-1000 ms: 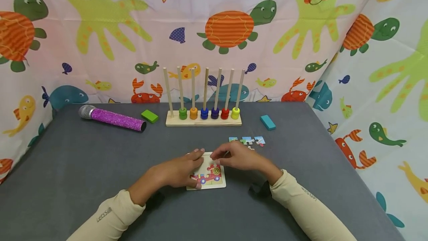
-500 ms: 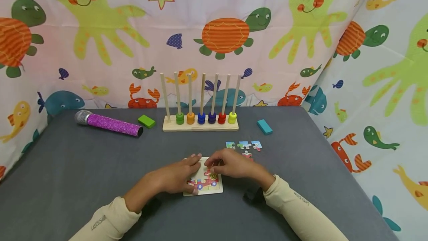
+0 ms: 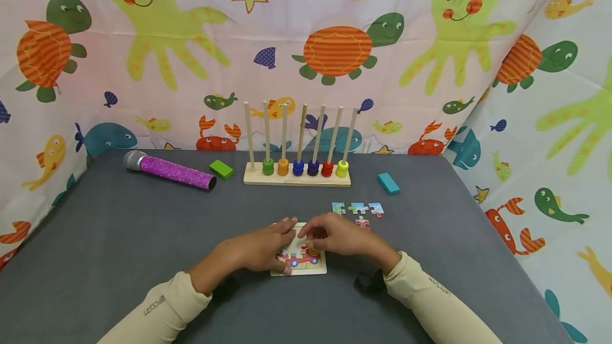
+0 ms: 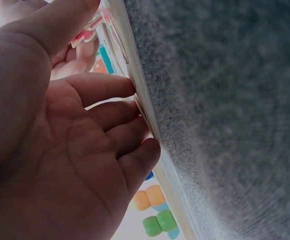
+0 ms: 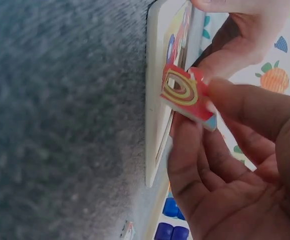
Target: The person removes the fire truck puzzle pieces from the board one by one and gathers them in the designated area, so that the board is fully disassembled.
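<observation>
A small wooden puzzle board (image 3: 309,272) with a red vehicle picture partly laid in lies on the grey table. My left hand (image 3: 260,246) rests on its left side, thumb at the near edge and fingers at the far edge. In the left wrist view the fingertips (image 4: 147,145) touch the board. Over the board's right part, my right hand (image 3: 339,235) pinches a red puzzle piece (image 5: 182,92) with yellow rings between thumb and fingers. The right wrist view shows that piece tilted against the board; whether it sits in place cannot be told.
Loose puzzle pieces (image 3: 357,208) lie beyond my right hand. Further back stands a peg stand (image 3: 296,180) with coloured beads. A green block (image 3: 221,169) and a glittery purple microphone (image 3: 174,170) lie to its left, a teal block (image 3: 388,183) to its right.
The head view has shifted a little. My right hand has come slightly nearer over the board, uncovering more of one loose piece behind it. My left hand stays on the board.
</observation>
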`<state>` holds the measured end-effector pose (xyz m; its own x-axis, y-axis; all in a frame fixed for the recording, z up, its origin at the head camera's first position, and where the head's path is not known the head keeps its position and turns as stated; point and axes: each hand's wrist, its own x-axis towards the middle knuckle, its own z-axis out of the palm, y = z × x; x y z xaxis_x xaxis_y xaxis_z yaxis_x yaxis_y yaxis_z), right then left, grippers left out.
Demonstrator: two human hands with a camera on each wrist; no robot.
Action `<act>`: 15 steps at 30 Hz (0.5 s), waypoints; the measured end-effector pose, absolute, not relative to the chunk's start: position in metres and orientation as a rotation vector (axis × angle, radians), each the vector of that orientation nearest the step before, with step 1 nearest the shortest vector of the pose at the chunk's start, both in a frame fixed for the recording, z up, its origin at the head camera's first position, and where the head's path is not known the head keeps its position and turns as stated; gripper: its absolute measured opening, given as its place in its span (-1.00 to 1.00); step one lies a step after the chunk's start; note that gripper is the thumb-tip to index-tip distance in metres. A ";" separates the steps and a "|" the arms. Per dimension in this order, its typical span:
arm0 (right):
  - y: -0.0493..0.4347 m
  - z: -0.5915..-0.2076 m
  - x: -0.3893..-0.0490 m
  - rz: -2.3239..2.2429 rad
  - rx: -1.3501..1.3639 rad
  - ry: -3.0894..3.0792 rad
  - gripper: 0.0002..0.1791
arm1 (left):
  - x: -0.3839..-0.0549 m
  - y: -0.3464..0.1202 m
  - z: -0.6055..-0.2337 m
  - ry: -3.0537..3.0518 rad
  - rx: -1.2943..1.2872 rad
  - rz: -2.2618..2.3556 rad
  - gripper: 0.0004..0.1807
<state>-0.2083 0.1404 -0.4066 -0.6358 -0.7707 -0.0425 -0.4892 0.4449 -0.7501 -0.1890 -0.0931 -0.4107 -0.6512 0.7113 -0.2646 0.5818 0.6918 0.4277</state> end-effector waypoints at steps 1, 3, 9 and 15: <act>0.140 -0.407 -0.208 -1.016 -1.066 2.305 -0.79 | -0.189 -0.093 -0.411 2.494 1.003 0.427 -0.08; 0.140 -0.409 -0.208 -0.998 -1.045 2.286 -0.81 | -0.188 -0.093 -0.411 2.500 1.004 0.432 -0.08; 0.138 -0.407 -0.207 -0.866 -1.083 2.347 -0.88 | -0.190 -0.094 -0.413 2.503 1.033 0.447 -0.08; 0.135 -0.403 -0.202 -0.795 -1.145 2.429 -0.90 | -0.189 -0.094 -0.413 2.495 1.034 0.454 -0.08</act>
<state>-0.2018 0.1351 -0.4031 -0.6178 -0.7837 -0.0643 -0.5940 0.5187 -0.6149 -0.1891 -0.0937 -0.4126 -0.6462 0.7255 -0.2369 0.5956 0.6735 0.4378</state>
